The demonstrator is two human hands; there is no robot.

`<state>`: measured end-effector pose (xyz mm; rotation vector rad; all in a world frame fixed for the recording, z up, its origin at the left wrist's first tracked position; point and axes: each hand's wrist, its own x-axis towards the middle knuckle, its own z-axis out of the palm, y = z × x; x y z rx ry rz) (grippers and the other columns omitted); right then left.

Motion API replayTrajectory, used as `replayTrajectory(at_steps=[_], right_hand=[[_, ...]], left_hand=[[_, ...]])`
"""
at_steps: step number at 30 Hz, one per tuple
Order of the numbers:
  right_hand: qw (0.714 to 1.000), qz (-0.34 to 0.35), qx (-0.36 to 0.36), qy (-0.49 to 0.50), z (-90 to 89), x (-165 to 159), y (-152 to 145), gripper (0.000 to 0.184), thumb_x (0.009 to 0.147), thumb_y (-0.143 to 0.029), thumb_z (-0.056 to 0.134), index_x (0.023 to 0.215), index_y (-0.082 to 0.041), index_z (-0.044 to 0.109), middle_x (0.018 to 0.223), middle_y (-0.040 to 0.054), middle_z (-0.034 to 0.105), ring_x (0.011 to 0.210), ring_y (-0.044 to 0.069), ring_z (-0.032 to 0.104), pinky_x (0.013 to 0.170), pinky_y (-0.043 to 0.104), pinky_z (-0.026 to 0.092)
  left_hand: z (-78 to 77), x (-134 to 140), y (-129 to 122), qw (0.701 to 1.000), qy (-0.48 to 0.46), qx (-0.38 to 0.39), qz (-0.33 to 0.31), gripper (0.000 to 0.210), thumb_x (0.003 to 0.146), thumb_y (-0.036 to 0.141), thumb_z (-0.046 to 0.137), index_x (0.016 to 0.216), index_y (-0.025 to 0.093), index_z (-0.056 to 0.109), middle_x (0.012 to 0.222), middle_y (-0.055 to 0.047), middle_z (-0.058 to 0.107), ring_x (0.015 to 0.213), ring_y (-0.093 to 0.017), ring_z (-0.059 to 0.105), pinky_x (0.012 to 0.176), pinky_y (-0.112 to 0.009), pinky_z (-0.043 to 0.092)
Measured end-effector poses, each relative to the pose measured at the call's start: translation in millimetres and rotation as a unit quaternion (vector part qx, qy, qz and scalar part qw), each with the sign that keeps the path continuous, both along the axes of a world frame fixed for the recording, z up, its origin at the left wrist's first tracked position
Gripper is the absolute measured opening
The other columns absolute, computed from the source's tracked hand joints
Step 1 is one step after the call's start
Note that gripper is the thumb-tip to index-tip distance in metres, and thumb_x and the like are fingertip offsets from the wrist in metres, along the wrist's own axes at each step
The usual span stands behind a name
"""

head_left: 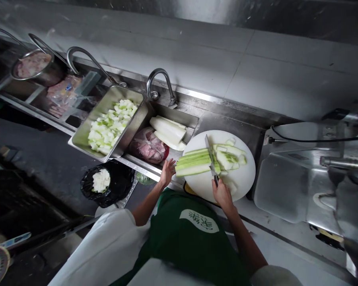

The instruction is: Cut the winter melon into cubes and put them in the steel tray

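My right hand [222, 195] is closed around the black handle of a kitchen knife [210, 155]. The blade lies across long pale-green gourd strips [193, 162] on a round white cutting board [245, 180]. To the right of the blade, cut gourd pieces [229, 158] are heaped on the board. My left hand [168, 173] is at the left ends of the strips with its fingers apart; whether the fingertips touch them I cannot tell. Peeled white gourd lengths [168, 131] rest in the sink behind, beside a plastic bag of raw meat [149, 145].
A deep steel pan [74, 140] of diced gourd straddles the sink edge. Below it, a black-lined bin [119, 180] holds white scraps. A curved faucet [161, 71] rises behind the sink. Further left stands a pot of meat [37, 65]; a steel basin [279, 190] is at right.
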<state>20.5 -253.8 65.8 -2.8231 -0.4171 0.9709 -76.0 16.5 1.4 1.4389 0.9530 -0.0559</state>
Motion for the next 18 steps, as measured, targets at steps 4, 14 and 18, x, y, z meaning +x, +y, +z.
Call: replayTrajectory(at_steps=[4,14,18], right_hand=[[1.000,0.006,0.003,-0.002,-4.7,-1,-7,0.038,0.108,-0.038,0.036,0.117,-0.009,0.059,0.100,0.0162,0.073,0.097,0.026,0.069,0.078,0.029,0.042],[1.000,0.006,0.011,-0.002,-3.0,12,-32,0.036,0.108,-0.038,0.037,0.115,-0.011,0.060,0.097,0.0146,0.072,0.094,0.025,0.069,0.075,0.028,0.039],[1.000,0.009,0.006,-0.005,-5.3,10,-29,0.036,0.108,-0.038,0.037,0.114,-0.011,0.060,0.097,0.0147,0.073,0.093,0.025,0.069,0.074,0.029,0.038]], left_hand=[[-17.2,21,-26,0.958,-0.154,-0.173,0.168,0.063,0.092,0.063,0.054,0.144,0.026,0.056,0.151,-0.005,0.054,0.136,-0.028,0.054,0.112,-0.039,0.045],[-22.7,48,-37,0.970,-0.196,-0.081,0.119,0.054,0.090,0.048,0.058,0.139,0.026,0.061,0.152,0.001,0.054,0.145,-0.026,0.044,0.124,-0.040,0.031],[-16.6,55,-15,0.987,-0.144,-0.064,0.010,0.064,0.089,0.050,0.061,0.147,0.025,0.054,0.154,-0.002,0.051,0.145,-0.028,0.044,0.124,-0.042,0.031]])
